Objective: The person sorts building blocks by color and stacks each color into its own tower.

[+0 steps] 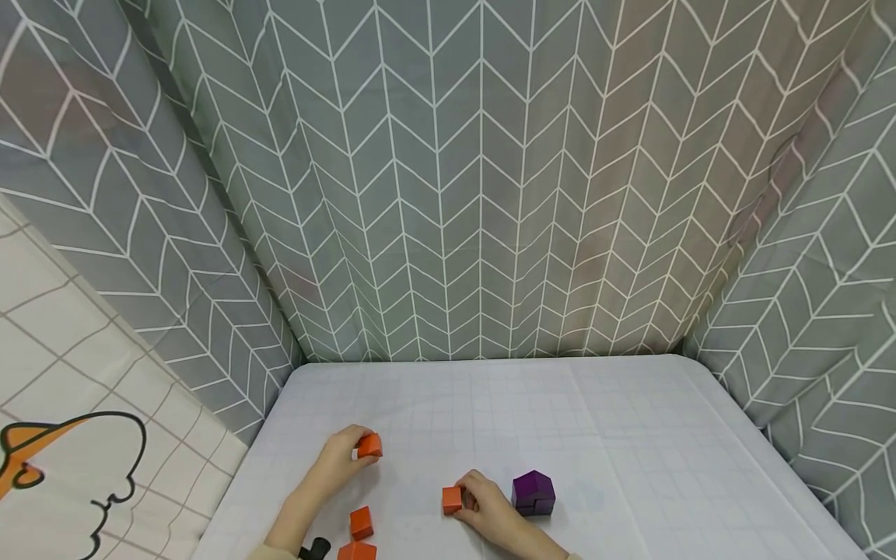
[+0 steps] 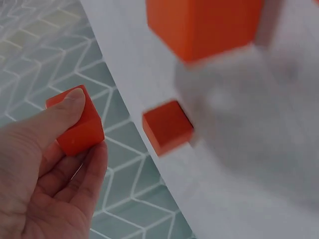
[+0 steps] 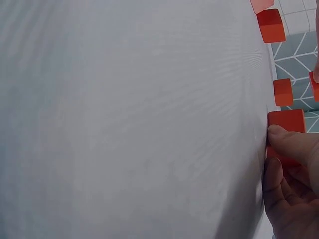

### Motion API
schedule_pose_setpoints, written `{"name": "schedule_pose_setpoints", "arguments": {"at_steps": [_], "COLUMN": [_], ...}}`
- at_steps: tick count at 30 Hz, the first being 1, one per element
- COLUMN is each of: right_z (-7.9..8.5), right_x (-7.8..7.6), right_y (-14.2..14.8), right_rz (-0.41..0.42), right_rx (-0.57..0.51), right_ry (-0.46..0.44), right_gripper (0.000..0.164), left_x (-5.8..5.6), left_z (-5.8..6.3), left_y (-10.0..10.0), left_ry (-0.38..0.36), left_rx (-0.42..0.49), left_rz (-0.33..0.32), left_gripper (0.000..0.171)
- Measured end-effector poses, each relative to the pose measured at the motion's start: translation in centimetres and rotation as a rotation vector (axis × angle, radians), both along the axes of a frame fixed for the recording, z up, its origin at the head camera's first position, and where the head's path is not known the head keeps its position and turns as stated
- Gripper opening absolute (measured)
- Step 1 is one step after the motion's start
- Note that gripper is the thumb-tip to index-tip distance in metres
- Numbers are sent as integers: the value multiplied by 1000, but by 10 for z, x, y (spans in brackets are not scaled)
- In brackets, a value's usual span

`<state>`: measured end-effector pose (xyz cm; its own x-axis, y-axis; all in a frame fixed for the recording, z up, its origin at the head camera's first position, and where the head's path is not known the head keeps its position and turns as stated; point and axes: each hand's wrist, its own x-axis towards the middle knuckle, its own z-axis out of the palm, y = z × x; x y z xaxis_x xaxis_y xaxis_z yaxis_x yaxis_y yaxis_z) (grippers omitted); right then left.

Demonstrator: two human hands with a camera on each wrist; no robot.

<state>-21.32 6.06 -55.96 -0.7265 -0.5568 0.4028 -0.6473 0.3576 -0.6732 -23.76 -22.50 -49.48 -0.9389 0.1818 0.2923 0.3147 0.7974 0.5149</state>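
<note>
My left hand (image 1: 339, 459) pinches an orange block (image 1: 369, 446) between thumb and fingers. The left wrist view shows this block (image 2: 84, 127) with flat faces, the thumb over its upper side. At the lower middle of the table, my right hand (image 1: 490, 509) grips an orange cube (image 1: 451, 500). In the right wrist view that cube (image 3: 286, 122) is against the white surface, with thumb and fingers around it. A purple block shape (image 1: 533, 493), with a seam near its base, stands just right of the right hand.
Another orange cube (image 1: 361, 523) lies right of the left forearm, with an orange block (image 1: 357, 551) just below it, cut by the frame edge. A black object (image 1: 316, 548) shows beside the left wrist. Grey patterned curtains (image 1: 483, 179) border the white table (image 1: 448, 404).
</note>
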Motion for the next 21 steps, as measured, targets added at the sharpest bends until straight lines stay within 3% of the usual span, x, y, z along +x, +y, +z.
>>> {"name": "schedule_pose_setpoints", "arguments": {"at_steps": [6, 14, 21], "right_z": [-1, -1, -1], "right_x": [-1, -3, -2], "right_y": [0, 0, 0], "right_rz": [-7, -23, -25], "right_rx": [13, 36, 29], "right_ry": [-4, -13, -17], "right_gripper": [26, 26, 26], "left_x": [12, 26, 29], "left_z": [-2, -9, -21], "left_y": [20, 43, 61], "left_ry": [-10, -80, -43], "left_rx": [-23, -36, -54], "left_rz": [-75, -200, -259], "left_gripper": [32, 28, 27]}}
